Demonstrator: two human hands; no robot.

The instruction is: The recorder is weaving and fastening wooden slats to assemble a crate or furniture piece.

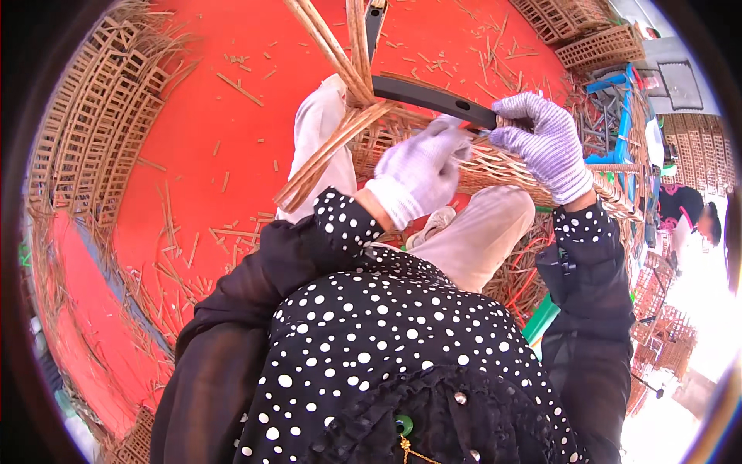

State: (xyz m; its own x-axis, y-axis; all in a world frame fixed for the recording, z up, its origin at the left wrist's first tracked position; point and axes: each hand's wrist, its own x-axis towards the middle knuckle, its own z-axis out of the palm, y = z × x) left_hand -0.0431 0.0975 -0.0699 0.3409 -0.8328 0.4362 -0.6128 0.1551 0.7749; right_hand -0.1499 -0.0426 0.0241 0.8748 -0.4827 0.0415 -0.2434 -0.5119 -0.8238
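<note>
A brown woven wicker basket [379,143] rests between my knees, with a curved black flat bar [433,99] with oval holes along its top edge. Thick bundles of brown strands [332,158] splay from the bar's left end. My right hand [545,143], in a white striped knit glove, pinches the bar's right end between thumb and fingers. Just below the bar, my gloved left hand [421,166] has its fingers curled together near that same end. Whatever lies in the left fingers is hidden.
Stacked woven panels [100,116] stand at the far left, and wicker baskets [599,46] at the upper right. Cut scraps [243,89] litter the red floor [224,46]. A blue frame [621,116] stands to the right. Further right is another person [684,213].
</note>
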